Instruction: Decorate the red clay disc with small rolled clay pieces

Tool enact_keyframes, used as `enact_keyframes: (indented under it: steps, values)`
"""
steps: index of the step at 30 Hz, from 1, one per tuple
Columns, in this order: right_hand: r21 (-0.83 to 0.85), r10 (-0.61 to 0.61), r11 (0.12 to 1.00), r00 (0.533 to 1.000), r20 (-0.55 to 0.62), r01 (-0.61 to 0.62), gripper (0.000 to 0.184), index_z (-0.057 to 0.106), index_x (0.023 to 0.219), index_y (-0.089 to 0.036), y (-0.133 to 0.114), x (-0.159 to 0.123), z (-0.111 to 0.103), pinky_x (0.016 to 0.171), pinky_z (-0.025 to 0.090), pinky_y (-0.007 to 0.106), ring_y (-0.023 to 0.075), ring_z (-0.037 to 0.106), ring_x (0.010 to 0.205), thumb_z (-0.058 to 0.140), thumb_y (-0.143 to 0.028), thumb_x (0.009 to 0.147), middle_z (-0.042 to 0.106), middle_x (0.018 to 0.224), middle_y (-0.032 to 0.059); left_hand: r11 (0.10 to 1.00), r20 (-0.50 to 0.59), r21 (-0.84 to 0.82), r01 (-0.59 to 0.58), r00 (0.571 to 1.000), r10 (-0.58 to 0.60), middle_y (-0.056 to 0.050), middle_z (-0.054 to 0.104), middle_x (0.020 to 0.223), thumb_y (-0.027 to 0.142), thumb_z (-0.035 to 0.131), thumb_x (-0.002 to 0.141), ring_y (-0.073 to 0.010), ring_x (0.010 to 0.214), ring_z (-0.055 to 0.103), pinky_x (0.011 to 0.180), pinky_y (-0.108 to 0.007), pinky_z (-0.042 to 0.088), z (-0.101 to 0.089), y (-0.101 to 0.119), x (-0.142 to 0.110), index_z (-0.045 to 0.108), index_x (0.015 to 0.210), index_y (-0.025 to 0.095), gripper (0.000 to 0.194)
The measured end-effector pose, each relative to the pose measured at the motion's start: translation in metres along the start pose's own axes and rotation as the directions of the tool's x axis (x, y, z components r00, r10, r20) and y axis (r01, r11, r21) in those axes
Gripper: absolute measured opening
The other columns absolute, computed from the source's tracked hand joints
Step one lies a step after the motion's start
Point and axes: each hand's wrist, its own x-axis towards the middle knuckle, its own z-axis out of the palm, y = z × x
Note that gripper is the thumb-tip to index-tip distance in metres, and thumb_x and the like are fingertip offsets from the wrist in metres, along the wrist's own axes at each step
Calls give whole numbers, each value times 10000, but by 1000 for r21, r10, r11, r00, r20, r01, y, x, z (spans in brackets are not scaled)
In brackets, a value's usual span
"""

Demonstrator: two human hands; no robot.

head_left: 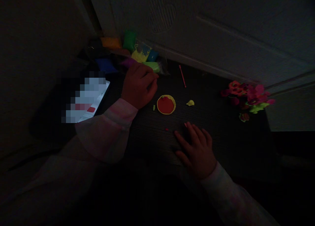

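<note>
My left hand (140, 85) is raised over the dark table, its fingers curled in beside the bags of coloured clay; whatever they hold, if anything, is hidden. Just right of it lies a small round clay disc (165, 105), red inside with a yellow rim. A tiny green clay piece (154, 107) sits at the disc's left, and a yellow clay lump (190, 103) at its right. My right hand (197, 150) rests palm down on the table with its fingers spread. Near its index fingertip is a tiny red clay bit (166, 129).
Bags of clay, among them a green bag (129, 39) and an orange bag (111, 42), are heaped at the back left. A lit phone (92, 103) leans at the left. A thin pink tool (182, 76) lies behind the disc. Colourful clay flowers (256, 96) stand at the right.
</note>
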Motion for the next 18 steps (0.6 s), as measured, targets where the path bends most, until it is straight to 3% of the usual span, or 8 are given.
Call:
enact_keyframes:
  steps: [5, 9, 13, 16, 18]
  values:
    - [25, -40, 999, 999, 15, 40, 498, 432, 1205, -320, 0, 1, 0, 937, 218, 485, 287, 292, 1202, 427, -527, 753, 298, 1354, 105, 995, 69, -52, 83, 994, -80, -28, 544, 797, 176, 479, 782, -204, 824, 516, 723, -408, 416, -1, 1, 0, 549, 810, 195, 78]
    - [-8, 40, 999, 999, -21, -40, 476, 445, 1198, -302, 1, 2, 0, 929, 220, 493, 294, 298, 1194, 428, -498, 765, 286, 1363, 102, 997, 32, -56, 50, 998, -49, -28, 550, 790, 185, 483, 786, -196, 806, 517, 721, -405, 415, -2, 1, 0, 547, 811, 206, 72]
    - [29, -30, 999, 1000, 3, 30, 489, 421, 1211, -326, 1, 3, 1, 937, 212, 488, 283, 289, 1205, 441, -505, 756, 290, 1363, 100, 998, 16, -38, 52, 999, -51, -30, 554, 776, 183, 495, 775, -202, 792, 523, 706, -405, 425, -3, 0, 1, 551, 806, 208, 69]
    - [20, 42, 999, 999, -27, -41, 479, 443, 1197, -315, 1, 2, 2, 935, 208, 496, 291, 291, 1199, 450, -497, 754, 272, 1375, 90, 999, -8, -28, 30, 999, -31, -35, 557, 765, 182, 509, 762, -207, 778, 529, 683, -403, 439, -2, 0, 0, 558, 795, 201, 62]
    - [9, 17, 1000, 1000, -17, -17, 504, 432, 1207, -321, 1, 2, 2, 936, 208, 493, 297, 288, 1199, 457, -512, 742, 267, 1379, 82, 999, -9, -28, 22, 1000, -23, -33, 560, 761, 186, 505, 767, -207, 772, 527, 676, -410, 442, -2, -1, 0, 558, 790, 210, 63]
